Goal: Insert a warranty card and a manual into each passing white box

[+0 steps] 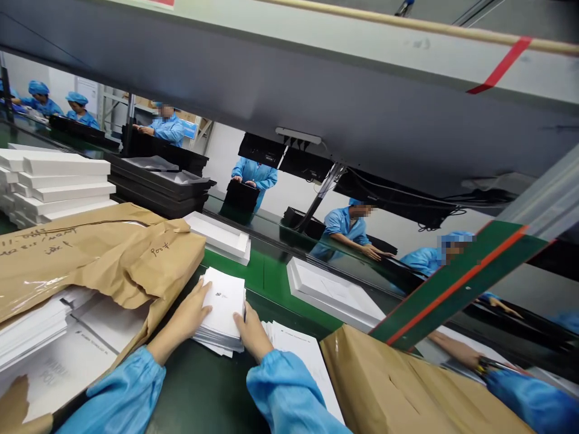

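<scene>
Both my hands grip a stack of small white booklets (223, 304) lying on the dark green table (199, 386). My left hand (189, 314) holds the stack's left edge, thumb resting on the top booklet. My right hand (251, 331) clasps the right edge. Both arms wear light blue sleeves. The top booklet carries a small dark logo.
Torn brown paper wrapping (113, 253) with white sheets inside lies at left; another brown parcel (407, 386) at right. More white leaflets (303, 355) lie beside my right hand. White trays (335, 289) ride the conveyor. Stacked white boxes (54, 181) and black trays (158, 187) stand behind. Co-workers in blue stand across.
</scene>
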Demonstrator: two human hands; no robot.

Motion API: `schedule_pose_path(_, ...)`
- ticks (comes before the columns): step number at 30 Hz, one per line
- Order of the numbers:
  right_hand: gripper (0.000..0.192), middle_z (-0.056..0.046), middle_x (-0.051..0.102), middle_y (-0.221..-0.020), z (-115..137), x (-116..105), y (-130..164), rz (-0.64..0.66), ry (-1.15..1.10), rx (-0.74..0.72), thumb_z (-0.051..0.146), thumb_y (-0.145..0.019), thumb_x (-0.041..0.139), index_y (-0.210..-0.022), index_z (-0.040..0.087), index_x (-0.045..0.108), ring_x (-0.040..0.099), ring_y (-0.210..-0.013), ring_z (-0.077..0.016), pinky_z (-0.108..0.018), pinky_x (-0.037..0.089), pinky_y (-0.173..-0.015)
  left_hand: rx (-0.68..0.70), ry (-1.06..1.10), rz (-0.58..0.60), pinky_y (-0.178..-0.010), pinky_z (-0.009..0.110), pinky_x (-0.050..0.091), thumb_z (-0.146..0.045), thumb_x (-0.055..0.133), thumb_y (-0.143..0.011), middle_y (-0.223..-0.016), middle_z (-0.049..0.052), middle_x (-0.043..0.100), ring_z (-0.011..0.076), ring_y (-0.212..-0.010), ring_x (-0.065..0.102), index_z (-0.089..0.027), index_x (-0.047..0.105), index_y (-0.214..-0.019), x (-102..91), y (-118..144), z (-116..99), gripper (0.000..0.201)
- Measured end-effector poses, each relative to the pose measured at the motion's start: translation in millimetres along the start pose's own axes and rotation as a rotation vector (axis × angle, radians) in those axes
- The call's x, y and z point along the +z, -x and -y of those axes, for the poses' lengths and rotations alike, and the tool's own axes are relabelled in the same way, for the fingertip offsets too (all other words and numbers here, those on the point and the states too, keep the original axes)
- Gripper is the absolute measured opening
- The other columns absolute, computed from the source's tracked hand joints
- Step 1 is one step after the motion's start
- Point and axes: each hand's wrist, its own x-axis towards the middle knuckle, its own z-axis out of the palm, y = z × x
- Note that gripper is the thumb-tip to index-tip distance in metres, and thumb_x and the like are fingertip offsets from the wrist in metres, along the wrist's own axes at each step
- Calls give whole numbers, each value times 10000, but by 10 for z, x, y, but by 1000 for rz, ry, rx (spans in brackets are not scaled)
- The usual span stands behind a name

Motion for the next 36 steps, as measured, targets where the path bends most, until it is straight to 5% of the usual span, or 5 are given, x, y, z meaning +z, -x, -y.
schedule_pose_path(10,362,-194,417,-1159,162,76,469,-164,553,-163,174,-721,367,-1051,74,476,357,-1066,-314,-508,294,-835,164,-327,-41,-940,431,170,-85,271,-752,-1120,119,493,207,-1074,402,-143,515,-975,103,278,-384,336)
schedule_pose_path(15,424,-108,393,-1207,313,271,575,-101,339,-358,121,-771,291,-1195,123,310,317,-1119,-192,-420,299,-902,58,-51,20,-679,283,394,-299,208,-802,-746,45,614,163,-706,566,-186,525,-762,-65,309,-473,339)
schedule_pose_path(22,447,-64,326,-1259,382,328,697,-22,121,-449,100,-747,371,-1186,172,330,249,-1157,-154,-339,269,-944,-21,202,-26,-501,202,359,-353,284,-759,-596,5,544,131,-554,514,-167,459,-622,-270,369,-434,289)
schedule_pose_path(29,368,-45,385,-1217,289,-228,966,5,267,-317,185,-762,390,-1128,226,398,311,-1125,-163,-334,304,-914,-172,187,-350,-515,194,369,-444,320,-735,-582,-27,503,120,-554,476,-185,434,-661,-565,473,-381,292)
schedule_pose_path(36,478,-130,395,-1203,-528,-876,1501,-145,895,114,376,-673,489,-1112,195,438,329,-1098,-308,-520,338,-807,-171,399,-266,-528,188,394,-429,344,-736,-661,-33,547,100,-553,469,-189,453,-694,-477,543,-451,267)
